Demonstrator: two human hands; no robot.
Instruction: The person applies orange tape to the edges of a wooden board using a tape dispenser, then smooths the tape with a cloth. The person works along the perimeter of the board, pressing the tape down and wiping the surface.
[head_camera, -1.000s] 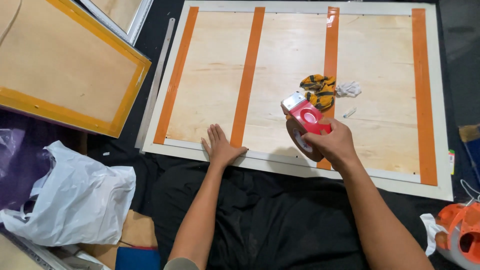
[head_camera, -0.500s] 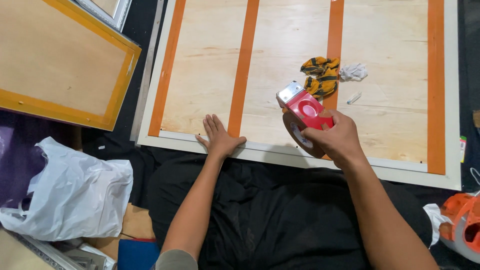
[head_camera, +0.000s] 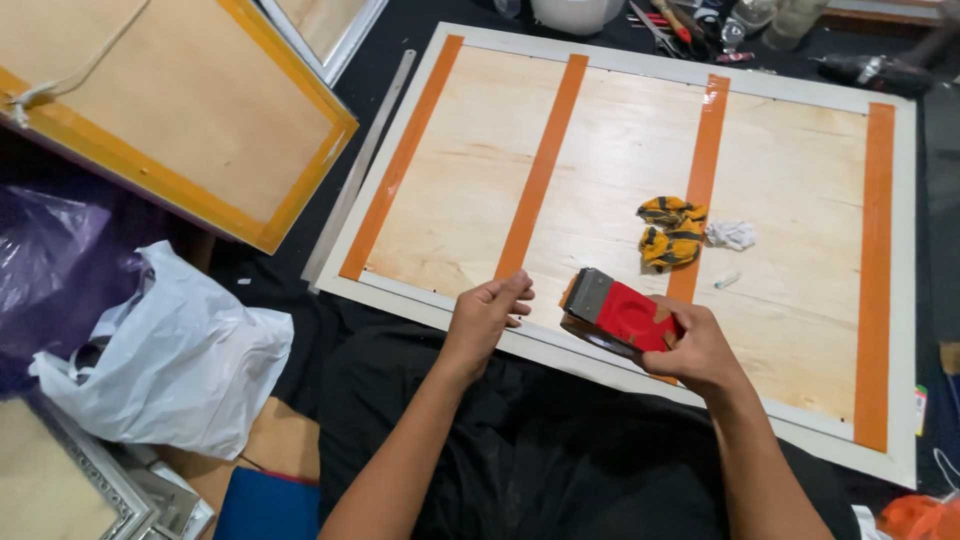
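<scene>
The right hand (head_camera: 700, 350) grips a red plastic tape dispenser (head_camera: 618, 318) with a brown tape roll, fingers wrapped around it, over the near edge of the white-framed plywood board (head_camera: 610, 190) striped with orange tape. The left hand (head_camera: 487, 312) hovers just beside it, fingers loosely curled, holding nothing. A crumpled yellow-and-black cloth (head_camera: 671, 231) lies mid-board.

Bare forearms, grey short sleeve, black trousers.

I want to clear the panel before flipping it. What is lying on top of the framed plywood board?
On the framed plywood board lie four orange tape strips, a crumpled yellow-black cloth, a white wad and a small pale stick. Anything beneath the cloth is hidden.
</scene>
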